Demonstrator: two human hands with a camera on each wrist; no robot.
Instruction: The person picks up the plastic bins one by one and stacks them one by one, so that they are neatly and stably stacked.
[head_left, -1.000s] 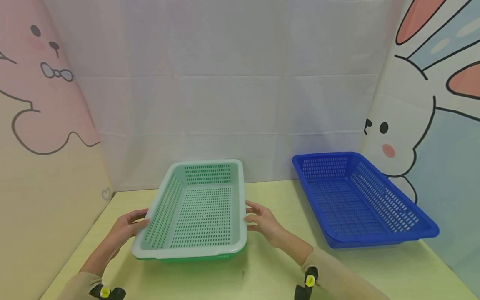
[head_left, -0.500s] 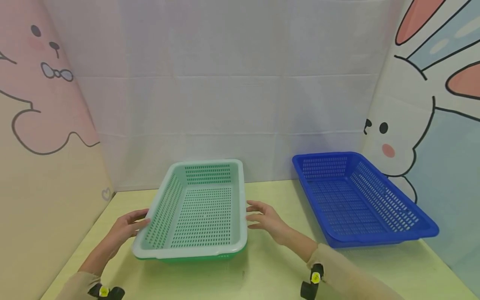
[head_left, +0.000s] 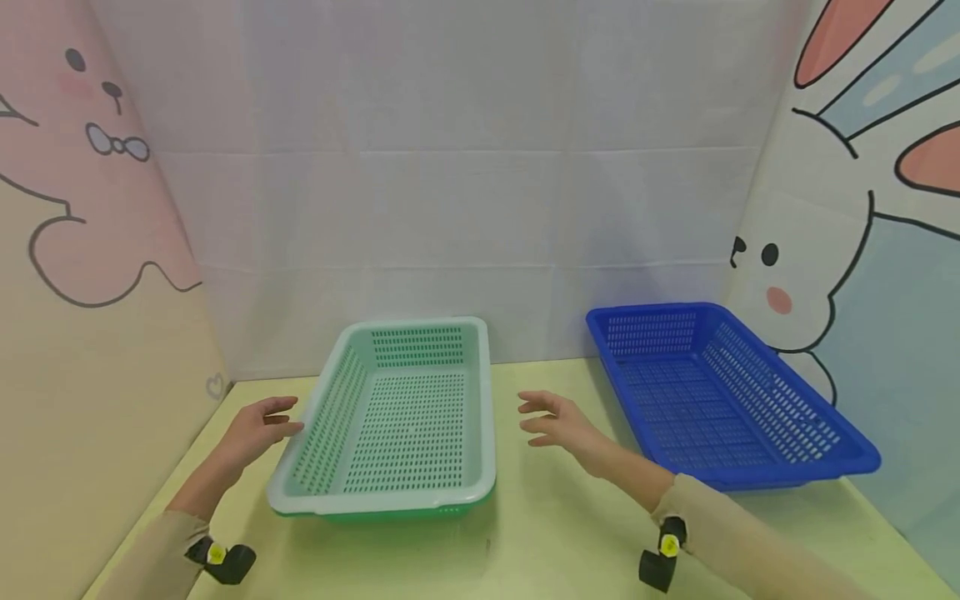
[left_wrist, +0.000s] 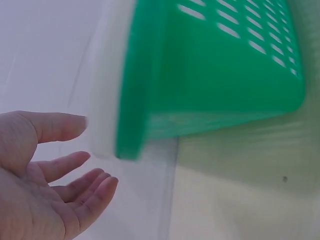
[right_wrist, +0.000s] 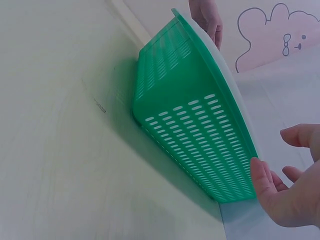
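A white slotted plastic basket (head_left: 487, 408) is nested in a green basket (right_wrist: 165, 95) left of the table's middle; the wrist views show the two rims one above the other. My left hand (head_left: 251, 433) is beside the left rim, thumb and fingers spread apart. In the left wrist view its thumb tip comes close to the white rim; whether it touches, I cannot tell. My right hand (head_left: 566, 427) hovers to the right of the baskets with a gap between, its fingers loosely bent and holding nothing.
A blue slotted basket (head_left: 693, 412) stands at the right of the pale yellow table (head_left: 540, 533). White sheeting (head_left: 450, 208) hangs behind the table, and walls with cartoon prints rise at both sides. Each wrist wears a small black camera.
My right hand has come away from the white basket's right rim and moved right. The left hand has lifted slightly at the left rim. The baskets stay in place.
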